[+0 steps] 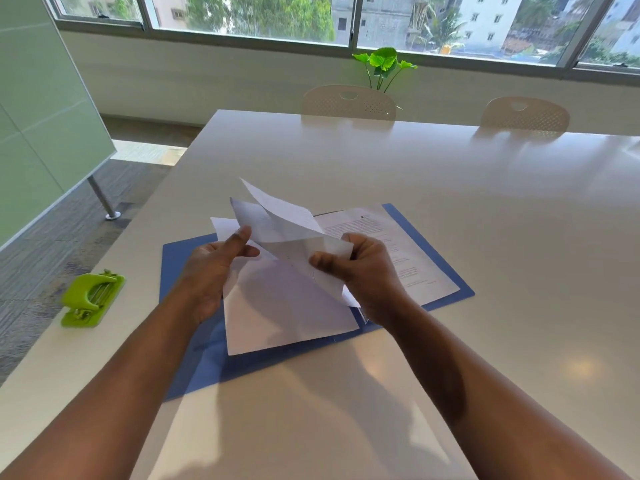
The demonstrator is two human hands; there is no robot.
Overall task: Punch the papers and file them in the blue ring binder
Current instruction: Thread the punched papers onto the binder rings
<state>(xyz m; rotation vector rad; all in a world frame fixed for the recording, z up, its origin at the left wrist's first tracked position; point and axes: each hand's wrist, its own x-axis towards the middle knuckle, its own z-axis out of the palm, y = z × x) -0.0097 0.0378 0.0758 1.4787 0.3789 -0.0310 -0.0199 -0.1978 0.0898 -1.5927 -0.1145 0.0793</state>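
Observation:
An open blue ring binder (194, 362) lies flat on the white table (450, 209) in front of me. A printed page (398, 244) rests on its right half and a blank sheet (287, 317) on its left half. Above the binder I hold several loose white papers (280, 223), bent and fanned upward. My left hand (214, 271) pinches their left edge with thumb and fingers. My right hand (367, 271) grips their right lower corner. A green hole punch (91, 299) sits by the table's left edge, apart from both hands. The binder's rings are hidden under the papers.
Two beige chairs (348, 102) (524, 114) stand at the table's far side, with a green plant (384, 65) behind them under the windows. A green glass board on a metal leg (100, 195) stands on the floor to the left.

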